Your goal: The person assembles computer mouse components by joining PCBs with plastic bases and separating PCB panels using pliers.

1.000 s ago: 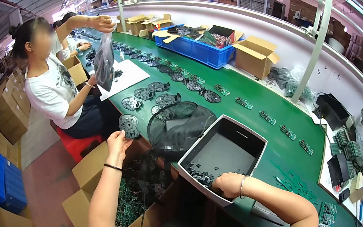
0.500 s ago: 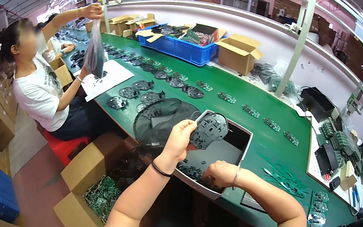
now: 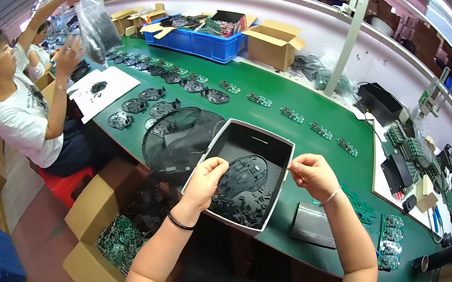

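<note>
My left hand (image 3: 205, 183) is closed on the edge of a black plastic mouse base (image 3: 245, 174), pinched between thumb and fingers. The base is tilted above an open, dark-lined box (image 3: 273, 152) with a pale rim. Inside the box, small black plastic parts (image 3: 253, 209) lie heaped at the near end. Just beyond the right rim, my right hand (image 3: 315, 176) has its thumb and fingertips pressed together. Whatever its fingers hold, if anything, is too small to make out.
A black mesh cover (image 3: 177, 141) lies left of the box. Mouse bases (image 3: 165, 107) and green circuit boards (image 3: 292, 114) stand in rows behind. A grey block (image 3: 314, 224) sits to the right. At left, a co-worker (image 3: 29, 106) lifts a clear bag (image 3: 96, 24).
My right hand has come up out of the box and moved past its right rim. My left hand has lowered the mouse base over the box. The co-worker's bag is tilted higher.
</note>
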{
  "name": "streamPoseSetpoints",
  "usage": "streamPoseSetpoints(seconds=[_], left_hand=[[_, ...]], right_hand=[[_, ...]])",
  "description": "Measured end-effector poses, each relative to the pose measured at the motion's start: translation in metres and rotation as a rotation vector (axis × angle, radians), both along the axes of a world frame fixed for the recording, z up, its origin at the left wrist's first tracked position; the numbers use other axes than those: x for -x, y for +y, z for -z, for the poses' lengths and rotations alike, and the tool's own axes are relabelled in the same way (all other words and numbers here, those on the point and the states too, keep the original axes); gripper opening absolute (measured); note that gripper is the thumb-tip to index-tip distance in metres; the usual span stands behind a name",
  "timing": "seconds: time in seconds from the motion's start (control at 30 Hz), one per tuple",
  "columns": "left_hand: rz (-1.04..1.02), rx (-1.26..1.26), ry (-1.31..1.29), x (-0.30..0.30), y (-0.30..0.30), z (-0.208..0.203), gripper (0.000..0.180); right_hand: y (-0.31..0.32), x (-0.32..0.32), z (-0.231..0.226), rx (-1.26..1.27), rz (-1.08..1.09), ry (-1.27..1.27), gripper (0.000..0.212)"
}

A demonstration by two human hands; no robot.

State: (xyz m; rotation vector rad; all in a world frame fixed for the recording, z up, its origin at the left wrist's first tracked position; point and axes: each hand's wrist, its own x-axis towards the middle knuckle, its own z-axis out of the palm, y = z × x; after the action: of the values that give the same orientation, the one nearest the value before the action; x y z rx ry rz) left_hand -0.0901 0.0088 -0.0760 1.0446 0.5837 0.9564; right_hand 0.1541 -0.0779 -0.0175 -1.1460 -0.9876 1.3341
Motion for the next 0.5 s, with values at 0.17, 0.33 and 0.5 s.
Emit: streamPoseSetpoints(seconds=[0.17, 0.33, 0.5], left_hand=[[0.027, 0.038, -0.036, 0.004, -0.001, -0.001, 0.01], [0.043, 0.022, -0.046, 0.004, -0.001, -0.002, 0.01], [0.094, 0.027, -0.018, 0.005, -0.003, -0.004, 0.011]], right_hand=[[0.005, 0.001, 0.007, 0.075, 0.056, 0.184, 0.022], [0.001, 0.003, 0.004, 0.064, 0.021, 0.122, 0.022], [0.002, 0.006, 0.003, 0.082, 0.031, -0.05, 0.018]])
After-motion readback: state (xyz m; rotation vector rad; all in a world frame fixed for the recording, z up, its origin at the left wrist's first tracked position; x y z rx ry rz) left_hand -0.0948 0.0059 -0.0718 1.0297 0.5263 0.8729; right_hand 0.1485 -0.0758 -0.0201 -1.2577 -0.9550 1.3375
